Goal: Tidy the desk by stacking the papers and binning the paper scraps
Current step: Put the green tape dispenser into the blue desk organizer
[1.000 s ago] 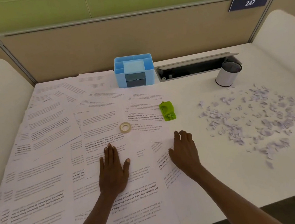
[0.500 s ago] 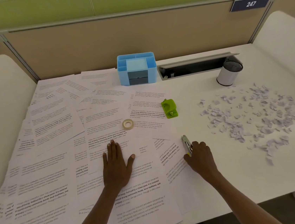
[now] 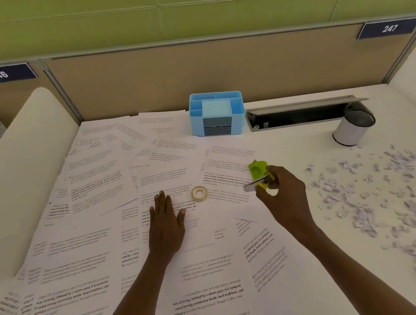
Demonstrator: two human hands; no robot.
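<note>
Many printed paper sheets lie overlapping across the left and middle of the white desk. Small pale paper scraps are scattered over the desk's right side. My left hand rests flat, fingers straight, on the sheets just left of a tape roll. My right hand is raised a little above the sheets and grips a small silver and green tool, perhaps a stapler. Its tip is close to a lime green object lying on a sheet.
A light blue desk organiser stands at the back centre. Beside it is an open grey cable tray, and a white cylindrical bin stands at the back right. White curved dividers flank the desk.
My right hand picked up the small silver tool from the papers' right edge and carried it up and away toward the lime green object. My left hand stayed flat on the sheets.
</note>
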